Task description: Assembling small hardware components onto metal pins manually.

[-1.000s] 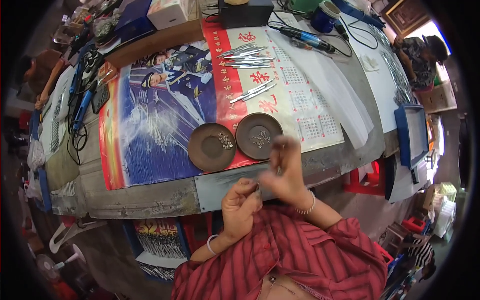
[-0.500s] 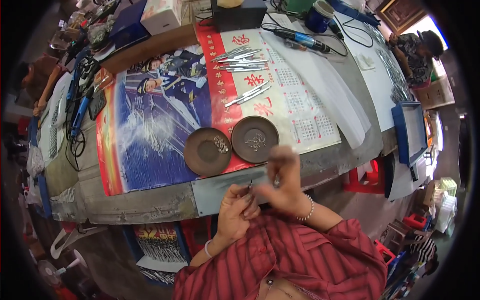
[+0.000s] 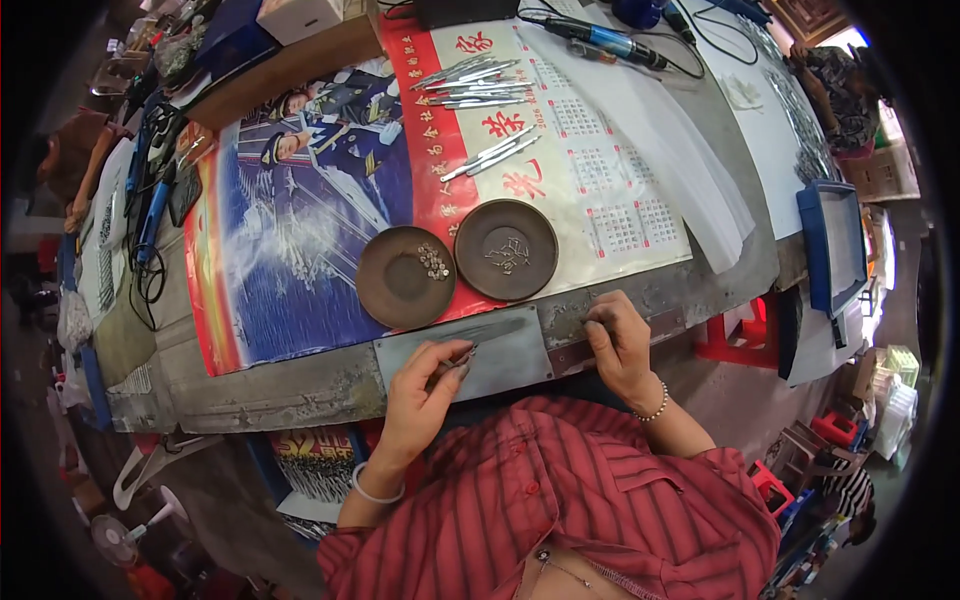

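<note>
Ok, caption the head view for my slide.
Left hand pinches a small metal piece over a grey plate; right hand rests beside it.

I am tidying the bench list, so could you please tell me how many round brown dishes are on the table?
2: the left dish and the right dish sit side by side on the poster, each holding small metal bits.

Single view only, worn on the head, looking steeply down over a red striped shirt [image 3: 560, 500] onto the workbench [image 3: 300, 385]. Close in: bench edge right below the lens, forearms rising from the lower rim. Facing forward across the bench, far side bent toward the upper rim by the fisheye. Floor and crates curving away right of the bench, dark border all round. No second view for overlap.
</note>
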A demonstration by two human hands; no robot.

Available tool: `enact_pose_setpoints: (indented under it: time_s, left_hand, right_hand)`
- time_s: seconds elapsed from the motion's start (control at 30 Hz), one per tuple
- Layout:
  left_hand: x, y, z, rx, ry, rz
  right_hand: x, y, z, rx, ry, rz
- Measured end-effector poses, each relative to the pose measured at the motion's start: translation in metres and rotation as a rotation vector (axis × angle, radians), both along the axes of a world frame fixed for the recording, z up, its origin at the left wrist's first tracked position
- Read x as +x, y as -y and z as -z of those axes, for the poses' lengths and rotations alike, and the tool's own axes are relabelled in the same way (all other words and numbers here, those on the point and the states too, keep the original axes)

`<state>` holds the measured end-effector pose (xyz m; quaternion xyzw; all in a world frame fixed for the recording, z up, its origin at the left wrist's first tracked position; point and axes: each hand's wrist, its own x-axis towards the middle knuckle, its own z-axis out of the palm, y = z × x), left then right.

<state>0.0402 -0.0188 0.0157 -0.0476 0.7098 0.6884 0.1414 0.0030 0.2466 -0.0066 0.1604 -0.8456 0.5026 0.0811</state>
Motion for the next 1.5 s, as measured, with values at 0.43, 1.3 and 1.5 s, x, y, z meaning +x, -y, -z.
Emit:
enact_pose_setpoints:
  time_s: [0.43, 1.3, 1.5]
  left_hand:
    - [-0.045, -0.031, 0.014, -0.771, -0.600, 0.474]
    - [-0.036, -0.016, 0.008, -0.789, -0.467, 0.509]
    - [-0.005, -0.022, -0.003, -0.014, -0.244, 0.189]
  right_hand:
    - [0.007, 0.002, 0.024, 0.007, -0.085, 0.013]
    - [0.008, 0.010, 0.012, -0.022, -0.062, -0.083]
    - [0.007, 0.041, -0.018, -0.149, 0.108, -0.279]
